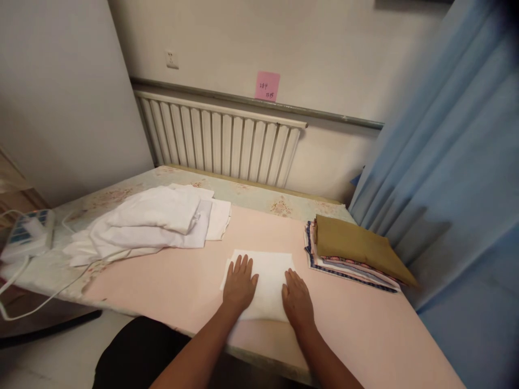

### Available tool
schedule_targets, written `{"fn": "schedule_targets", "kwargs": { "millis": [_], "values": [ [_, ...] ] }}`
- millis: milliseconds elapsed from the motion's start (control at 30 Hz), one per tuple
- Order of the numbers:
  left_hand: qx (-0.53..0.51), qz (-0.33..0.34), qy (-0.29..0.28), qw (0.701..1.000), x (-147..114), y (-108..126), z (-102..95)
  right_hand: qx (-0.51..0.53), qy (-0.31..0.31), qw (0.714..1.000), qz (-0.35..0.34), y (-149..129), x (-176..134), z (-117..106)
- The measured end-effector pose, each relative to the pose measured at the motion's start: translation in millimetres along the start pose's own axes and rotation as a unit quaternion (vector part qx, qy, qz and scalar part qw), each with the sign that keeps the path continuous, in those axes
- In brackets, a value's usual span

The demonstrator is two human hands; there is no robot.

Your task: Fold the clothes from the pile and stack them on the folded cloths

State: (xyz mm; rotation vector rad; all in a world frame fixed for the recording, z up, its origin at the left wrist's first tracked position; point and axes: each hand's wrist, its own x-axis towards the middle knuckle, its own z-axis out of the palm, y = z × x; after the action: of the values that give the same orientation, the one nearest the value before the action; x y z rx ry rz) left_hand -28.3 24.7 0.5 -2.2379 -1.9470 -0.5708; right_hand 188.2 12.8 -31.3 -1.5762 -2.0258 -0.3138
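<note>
A folded white cloth [267, 286] lies flat on the pink table cover [178, 281], close to the front edge. My left hand [240, 283] rests palm down on its left side, fingers stretched out and slightly spread. At the right edge of the cloth lies my right hand [297, 300], flat, with the fingers extended. Neither hand grips anything. The layers underneath peek out a little along the cloth's left border.
A loose heap of white fabric [141, 219] sits at the left. To the right is a stack of folded cloths topped by an olive one [357, 237]. A power strip [30, 235] with cables, a radiator [223, 135] and a blue curtain [450, 162] border the table.
</note>
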Motion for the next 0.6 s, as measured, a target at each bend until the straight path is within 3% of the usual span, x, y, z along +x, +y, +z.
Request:
{"fn": "schedule_targets", "kwargs": {
  "millis": [600],
  "values": [
    [0.0,-0.003,-0.011,1.0,0.5,1.8,-4.0,0.003,0.005,1.0,0.001,-1.4,-0.3,-1.1]
  ]
}}
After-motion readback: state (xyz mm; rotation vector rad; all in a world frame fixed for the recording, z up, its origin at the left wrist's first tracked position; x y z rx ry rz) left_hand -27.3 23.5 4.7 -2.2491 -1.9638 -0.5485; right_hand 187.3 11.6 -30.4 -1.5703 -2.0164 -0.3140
